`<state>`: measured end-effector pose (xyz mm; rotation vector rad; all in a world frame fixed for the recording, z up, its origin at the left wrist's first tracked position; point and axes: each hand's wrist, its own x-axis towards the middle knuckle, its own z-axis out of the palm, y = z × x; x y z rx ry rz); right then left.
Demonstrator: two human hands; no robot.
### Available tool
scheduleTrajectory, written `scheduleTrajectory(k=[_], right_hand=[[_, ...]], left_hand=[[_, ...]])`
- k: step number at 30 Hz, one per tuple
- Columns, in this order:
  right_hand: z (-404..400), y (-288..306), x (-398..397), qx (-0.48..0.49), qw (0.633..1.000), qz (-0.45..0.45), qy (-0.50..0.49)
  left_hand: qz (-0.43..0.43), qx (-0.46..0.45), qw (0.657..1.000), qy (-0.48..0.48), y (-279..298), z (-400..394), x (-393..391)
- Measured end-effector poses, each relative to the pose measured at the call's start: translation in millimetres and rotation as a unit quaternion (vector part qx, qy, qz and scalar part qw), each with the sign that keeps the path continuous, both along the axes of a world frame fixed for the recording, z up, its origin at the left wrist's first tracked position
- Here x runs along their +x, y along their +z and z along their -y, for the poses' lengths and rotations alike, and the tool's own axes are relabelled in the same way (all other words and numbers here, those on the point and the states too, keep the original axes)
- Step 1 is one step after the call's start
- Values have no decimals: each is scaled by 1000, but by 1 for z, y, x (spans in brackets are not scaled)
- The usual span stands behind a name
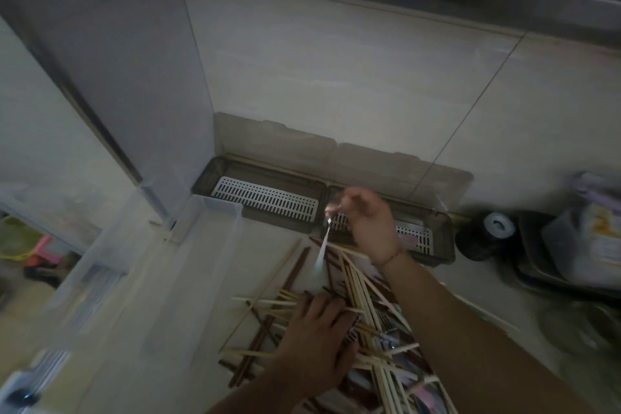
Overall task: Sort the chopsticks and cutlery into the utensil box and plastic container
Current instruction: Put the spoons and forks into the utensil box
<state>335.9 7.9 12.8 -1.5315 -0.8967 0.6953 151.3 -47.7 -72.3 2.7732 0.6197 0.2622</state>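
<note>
A heap of pale and dark chopsticks (366, 306) mixed with cutlery lies on the counter in front of me. My left hand (316, 343) rests on the heap with its fingers spread over the sticks. My right hand (368, 222) is raised over the right half of the utensil box (440, 245) and pinches a small shiny fork (323, 240), which hangs handle down. The box's left compartment (265, 200) shows a white slotted tray, and its lids stand open against the wall. A clear plastic container (208, 222) stands to the left of the heap.
A grey cabinet side (111, 70) rises at the left, tiled wall behind. At the right stand a dark round object with a white top (494, 225), a metal tray (537, 265) and a plastic bag of goods (591, 228). A blurred clear lid or box edge (84, 282) crosses the lower left.
</note>
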Motion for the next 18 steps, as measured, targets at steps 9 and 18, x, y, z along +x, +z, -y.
scheduleTrajectory(k=[9,18], right_hand=[[5,51,72,142,948,-165,-231],[11,18,78,-138,958,251,26]], left_hand=[[17,13,1000,-4,0,-1,0],[35,1,999,-7,-2,-1,1]])
